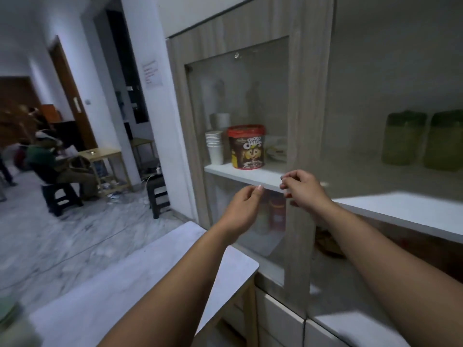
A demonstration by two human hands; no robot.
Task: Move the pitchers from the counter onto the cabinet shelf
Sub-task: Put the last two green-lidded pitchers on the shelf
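Far left, blurred: seated person [53, 156] on black stool [61, 196], small wooden table [105, 156] just beside, marble floor. 2nd black stool [159, 196] nr the white pillar. Paper notice [152, 75] on pillar w/ red writing, too small to read.

Bottom left: white counter [130, 291], rounded corner twd the cabinet. Blurry green-white shape at bottom-left corner of view, can't tell what.

Centre: grey wood-grain cabinet door [308, 96] w/ glass pane. Behind glass, on white upper shelf [240, 172]: stack of white paper cups [215, 146] at left end, tub [246, 146] w/ red lid touching or just beside cups, label reads "CHOCO CHIPS". More white cups behind, plates to right of tub. Below shelf, red jar [277, 212], label unreadable.

Left hand [244, 209] raised in front of glass, just under shelf's front edge, fingers loosely curled, holding nothing. Right hand [304, 189] just beside it, at door's right edge, fingers bent at the edge; grip on it or not, can't tell. Hands near each other, not touching.

Right: two green pitchers [423, 140] side by side, upright, far right on cabinet shelf [400, 209], seen hazily as if thru frosted panel. Drawers below.
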